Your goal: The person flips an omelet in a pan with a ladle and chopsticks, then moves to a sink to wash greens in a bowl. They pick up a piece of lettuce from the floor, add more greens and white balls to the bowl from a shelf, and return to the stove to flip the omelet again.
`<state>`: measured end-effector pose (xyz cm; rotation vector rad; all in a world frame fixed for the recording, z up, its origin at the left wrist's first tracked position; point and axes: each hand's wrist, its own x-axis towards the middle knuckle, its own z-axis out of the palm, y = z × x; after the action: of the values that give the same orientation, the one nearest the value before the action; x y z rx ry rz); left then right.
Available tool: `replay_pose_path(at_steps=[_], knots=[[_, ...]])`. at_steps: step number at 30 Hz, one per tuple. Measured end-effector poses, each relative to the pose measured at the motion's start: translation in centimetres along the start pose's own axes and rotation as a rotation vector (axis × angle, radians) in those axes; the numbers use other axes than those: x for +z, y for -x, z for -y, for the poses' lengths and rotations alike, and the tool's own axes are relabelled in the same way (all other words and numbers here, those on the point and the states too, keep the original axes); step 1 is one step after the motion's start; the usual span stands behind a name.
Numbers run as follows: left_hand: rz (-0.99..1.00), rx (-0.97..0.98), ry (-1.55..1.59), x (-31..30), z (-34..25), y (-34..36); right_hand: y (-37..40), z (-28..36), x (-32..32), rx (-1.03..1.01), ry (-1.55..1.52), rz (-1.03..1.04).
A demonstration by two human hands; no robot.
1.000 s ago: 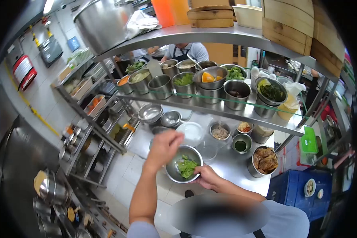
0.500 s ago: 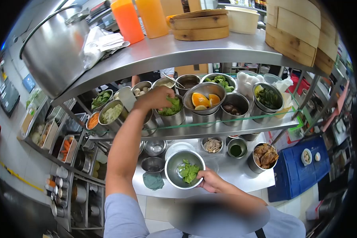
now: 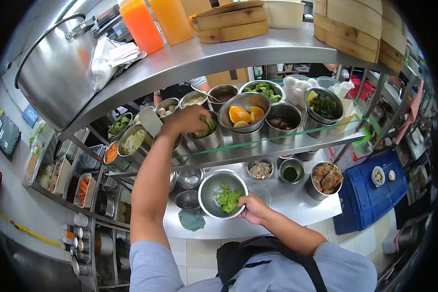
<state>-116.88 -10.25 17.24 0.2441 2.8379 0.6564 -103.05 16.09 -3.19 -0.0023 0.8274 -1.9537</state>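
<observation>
My left hand (image 3: 192,121) reaches into a steel pot (image 3: 210,141) on the raised shelf. Its fingers are curled down and closed on green leaves (image 3: 209,126) there; the hand partly hides them. Below, my right hand (image 3: 252,208) grips the rim of a steel mixing bowl (image 3: 209,194), thumb over the edge, holding it above the lower counter. A small heap of leafy greens (image 3: 227,198) lies inside this bowl. Close to my left hand stand pots of shredded pale vegetable (image 3: 134,141) and pale round pieces (image 3: 166,110).
A bowl of orange wedges (image 3: 239,115) stands right of my left hand. A glass edge (image 3: 258,143) runs along the shelf front. Overhead is a metal shelf (image 3: 219,56) with bottles and steamers. Cooked meat (image 3: 327,178) fills a pot at the lower right. Another person's arm (image 3: 157,99) shows behind.
My left hand has dipped a little lower into the pot of leaves. My right hand still holds the bowl by its rim. The whole view has shifted slightly.
</observation>
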Motion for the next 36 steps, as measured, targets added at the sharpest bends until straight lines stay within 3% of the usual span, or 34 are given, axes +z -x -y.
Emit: replay_pose_path(at_steps=[8,14,17,22,28,32,36], knots=[[-0.304,-0.033,0.469,-3.4,-0.2,3.9,0.0,1.7,0.3,-0.033,0.004,0.043],[-0.596,-0.020,0.681,-3.3,-5.3,12.1,-1.3,2.5,0.5,-0.048,0.132,0.077],[-0.613,-0.016,0.727,-1.2,-8.6,16.9,-0.4,2.9,1.7,-0.021,0.177,0.177],[-0.724,-0.205,0.544,7.1,-16.9,25.4,1.9,0.6,1.9,0.122,0.244,0.314],[-0.756,-0.389,0.751,21.5,-24.0,33.9,10.8,-4.1,0.1,0.362,0.350,0.506],[-0.902,-0.510,0.890,31.4,-28.8,38.8,15.5,-8.4,-3.1,0.567,0.307,0.562],[-0.956,-0.757,0.799,40.9,-33.0,42.9,22.0,-12.2,-5.3,0.694,0.425,0.614]])
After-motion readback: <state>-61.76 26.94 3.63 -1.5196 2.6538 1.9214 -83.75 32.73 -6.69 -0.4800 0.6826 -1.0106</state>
